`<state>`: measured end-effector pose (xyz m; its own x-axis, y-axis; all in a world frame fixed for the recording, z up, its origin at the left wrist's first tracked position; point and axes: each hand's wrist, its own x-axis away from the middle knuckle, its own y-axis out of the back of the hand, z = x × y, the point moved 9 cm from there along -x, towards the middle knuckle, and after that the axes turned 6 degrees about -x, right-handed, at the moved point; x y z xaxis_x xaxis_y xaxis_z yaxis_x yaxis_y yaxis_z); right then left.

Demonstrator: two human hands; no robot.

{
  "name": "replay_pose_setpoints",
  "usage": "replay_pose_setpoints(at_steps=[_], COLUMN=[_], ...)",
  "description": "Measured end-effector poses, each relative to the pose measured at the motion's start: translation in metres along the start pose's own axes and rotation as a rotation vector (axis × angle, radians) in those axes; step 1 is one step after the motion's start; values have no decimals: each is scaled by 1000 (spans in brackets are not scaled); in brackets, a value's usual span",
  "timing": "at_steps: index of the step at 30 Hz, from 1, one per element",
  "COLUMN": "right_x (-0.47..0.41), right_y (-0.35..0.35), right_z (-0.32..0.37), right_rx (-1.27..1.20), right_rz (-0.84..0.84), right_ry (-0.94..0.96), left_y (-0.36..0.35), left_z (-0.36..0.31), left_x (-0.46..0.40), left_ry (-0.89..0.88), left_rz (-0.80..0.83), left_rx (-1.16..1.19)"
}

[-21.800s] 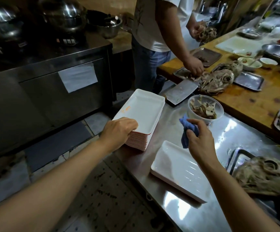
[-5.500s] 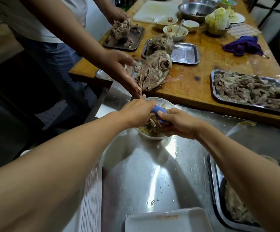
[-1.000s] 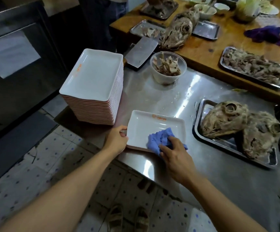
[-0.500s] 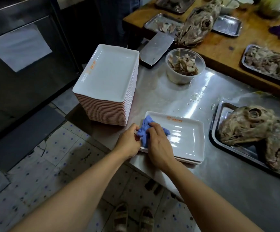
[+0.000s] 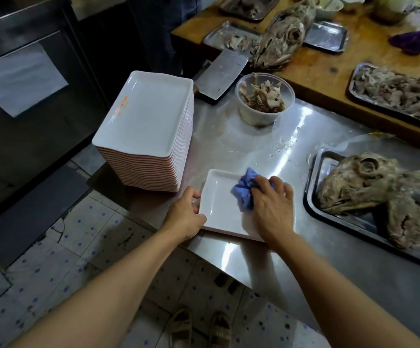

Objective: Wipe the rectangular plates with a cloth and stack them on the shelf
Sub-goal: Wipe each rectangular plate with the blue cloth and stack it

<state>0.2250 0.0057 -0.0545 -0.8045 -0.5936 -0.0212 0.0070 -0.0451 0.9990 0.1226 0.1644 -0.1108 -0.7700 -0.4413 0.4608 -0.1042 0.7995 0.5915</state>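
Restaurant kitchen: steel counter (image 5: 291,136), plate stack (image 5: 146,121), cleaver (image 5: 220,75).

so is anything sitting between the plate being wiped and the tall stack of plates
Nothing visible does. The plate lies just right of the stack of plates, with only bare steel counter between them; the left hand holds its near-left edge.

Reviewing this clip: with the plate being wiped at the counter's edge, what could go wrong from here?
1. The plate sits at the near edge of the steel counter; the right hand pressing the blue cloth could push it off, though the left hand grips its left rim.
2. Water droplets lie on the counter, so the plate might slide.
3. The tall plate stack stands at the counter's left edge, near the left hand; a bump could topple it.
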Motion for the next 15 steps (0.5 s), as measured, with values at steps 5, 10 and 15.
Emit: replay_pose_setpoints(at_steps=[5, 10, 15], right_x=[19, 24, 11], right_y=[-3, 2, 10], right_z=[-48, -29, 28], right_rx=[-8, -173, -215], right_rz=[90, 16, -69], right_ry=[-94, -98, 180], left_y=[0, 2, -2], left_z=[-1, 0, 1], left_x=[0, -3, -4], left_ry=[18, 43, 27], left_rz=[-35, -94, -67], left_rx=[-47, -80, -70])
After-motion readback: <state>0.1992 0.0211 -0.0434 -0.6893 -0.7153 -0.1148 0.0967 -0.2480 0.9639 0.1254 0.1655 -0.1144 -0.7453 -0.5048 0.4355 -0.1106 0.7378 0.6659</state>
